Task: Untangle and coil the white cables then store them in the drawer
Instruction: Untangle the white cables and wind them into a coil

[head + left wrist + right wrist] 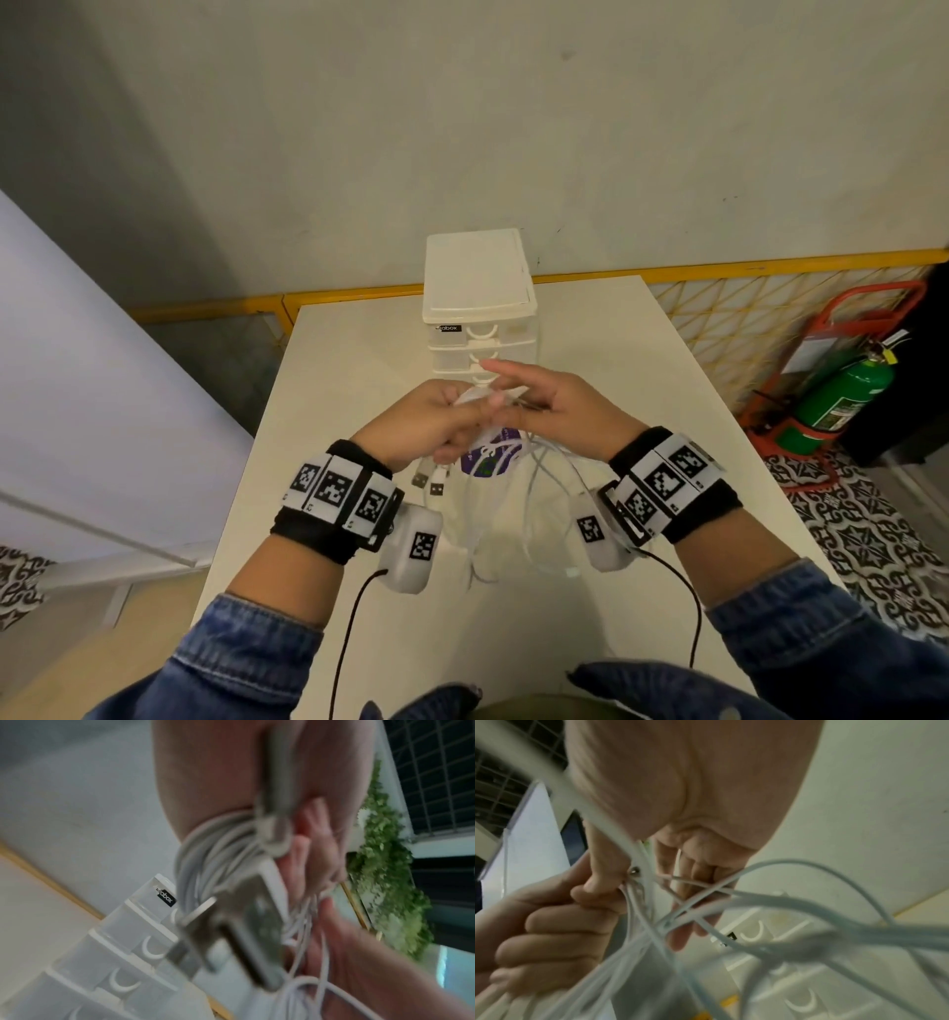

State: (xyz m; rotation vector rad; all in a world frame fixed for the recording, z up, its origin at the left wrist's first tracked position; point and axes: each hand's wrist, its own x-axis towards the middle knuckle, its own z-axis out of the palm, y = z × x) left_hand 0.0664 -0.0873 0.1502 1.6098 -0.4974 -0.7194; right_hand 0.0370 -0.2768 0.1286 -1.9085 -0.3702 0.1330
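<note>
Both hands hover over the white table [642,390], in front of a small white drawer unit [480,288] whose drawers are all closed. My left hand [436,421] grips a coiled bundle of white cables [205,850], and two USB plugs [429,478] hang below the fist. My right hand [513,393] meets it from the right, pinching a cable strand [706,890] between the thumb and the loosely extended fingers. More white cable [518,519] hangs in loose loops down to the table under the hands. In the left wrist view the plugs [244,933] are blurred.
A purple round patch [488,462] lies on the table under the cables. A green fire extinguisher [842,406] on a red trolley stands on the floor to the right. A yellow railing [770,267] runs behind the table, and a pale board [77,385] leans at the left.
</note>
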